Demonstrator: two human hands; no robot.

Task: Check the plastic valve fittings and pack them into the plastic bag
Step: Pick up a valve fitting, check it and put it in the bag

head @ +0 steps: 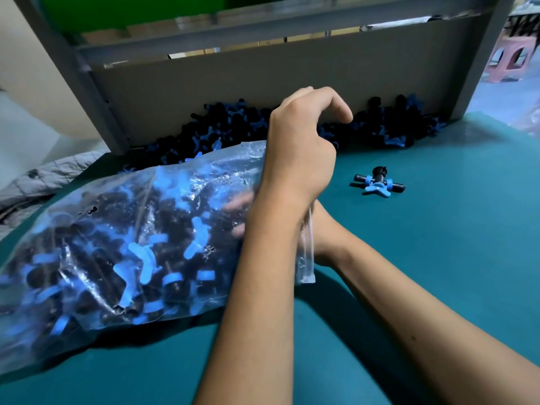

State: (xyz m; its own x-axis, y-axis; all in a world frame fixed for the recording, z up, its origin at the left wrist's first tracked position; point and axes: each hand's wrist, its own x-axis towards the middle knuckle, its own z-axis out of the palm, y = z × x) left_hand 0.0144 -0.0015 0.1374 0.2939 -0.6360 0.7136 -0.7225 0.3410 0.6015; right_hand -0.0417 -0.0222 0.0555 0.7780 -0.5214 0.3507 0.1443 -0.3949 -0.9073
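— Where's the bag (117, 244)?

— Lying on its side on the teal bench (438, 273), mouth toward the right. It is clear plastic, packed with black fittings with blue handles.

— And the left grip (298, 150)?

— At the top of the bag's mouth, fingers curled, clenched on the upper edge of the plastic. Its forearm crosses over the other arm.

— The right grip (318, 229)?

— Pushed into the mouth from the right. Its fingers (238, 210) show only as a blur through the plastic, so I cannot tell whether they grasp anything.

— Any fittings outside the bag?

— One loose fitting (378, 182) lies on the bench, well to the right of both grips, touched by neither. A pile (233, 124) of the same parts sits behind the bag, heaped against a cardboard wall (263, 77).

— What holds the cardboard?

— A grey frame (84, 83) stands around it, its legs on the bench.

— Anything at the left?

— A grey quilted cloth (43, 179) at the bench's edge, beyond the bag.
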